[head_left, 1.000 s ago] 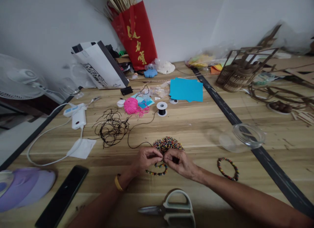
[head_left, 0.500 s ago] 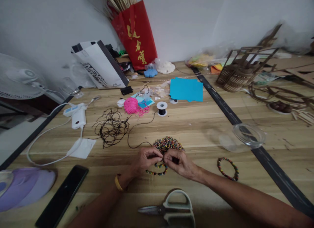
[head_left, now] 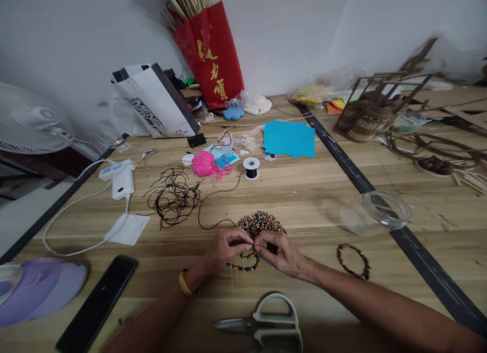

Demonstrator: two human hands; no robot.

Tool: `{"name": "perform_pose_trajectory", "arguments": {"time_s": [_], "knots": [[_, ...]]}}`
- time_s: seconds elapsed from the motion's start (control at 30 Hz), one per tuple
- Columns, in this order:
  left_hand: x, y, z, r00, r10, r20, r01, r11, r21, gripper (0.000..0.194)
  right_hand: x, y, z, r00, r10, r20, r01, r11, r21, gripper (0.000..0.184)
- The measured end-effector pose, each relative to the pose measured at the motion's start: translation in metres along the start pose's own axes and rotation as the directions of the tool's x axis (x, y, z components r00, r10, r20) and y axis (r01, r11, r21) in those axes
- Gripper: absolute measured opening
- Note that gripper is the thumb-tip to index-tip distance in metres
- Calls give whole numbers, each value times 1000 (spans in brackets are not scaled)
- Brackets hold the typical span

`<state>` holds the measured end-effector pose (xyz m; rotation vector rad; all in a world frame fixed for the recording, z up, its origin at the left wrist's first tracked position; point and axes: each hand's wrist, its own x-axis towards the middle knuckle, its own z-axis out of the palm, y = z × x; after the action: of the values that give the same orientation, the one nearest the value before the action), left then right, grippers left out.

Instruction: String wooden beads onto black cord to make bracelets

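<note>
My left hand (head_left: 228,247) and my right hand (head_left: 280,252) meet fingertip to fingertip, both closed in a pinch. Between and just below them hangs or lies a looped string of small multicoloured beads (head_left: 245,268), its upper ends reaching the fingertips. What exactly each fingertip grips is too small to make out, but it is at the string's ends. Pale thin thread ends trail below the loop. Right behind the hands is a heap of multicoloured beads (head_left: 261,221), partly covered by the fingers. A finished-looking beaded bracelet (head_left: 353,261) lies apart, beyond my right forearm.
Scissors (head_left: 262,323) lie close in front of me. A phone (head_left: 97,302) and a purple-white device (head_left: 41,292) are at left. Farther back are tangled black cord (head_left: 173,198), a black thread spool (head_left: 251,169), pink yarn (head_left: 203,163) and blue sheets (head_left: 289,139). A clear round container (head_left: 386,210) stands right.
</note>
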<state>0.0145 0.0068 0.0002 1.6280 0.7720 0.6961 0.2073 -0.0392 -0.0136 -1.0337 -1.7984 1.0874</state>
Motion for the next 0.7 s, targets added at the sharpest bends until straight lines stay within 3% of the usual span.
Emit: {"name": "perform_pose_trajectory", "arguments": {"time_s": [0.23, 0.7], "knots": [[-1, 1, 0, 998, -57, -4, 57, 998, -40, 21, 0, 4, 1, 1000, 7, -10, -7, 1000, -14, 21], [-2, 3, 3, 984, -177, 10, 177, 983, -54, 18, 0, 8, 5, 998, 47, -42, -41, 990, 136, 35]]}}
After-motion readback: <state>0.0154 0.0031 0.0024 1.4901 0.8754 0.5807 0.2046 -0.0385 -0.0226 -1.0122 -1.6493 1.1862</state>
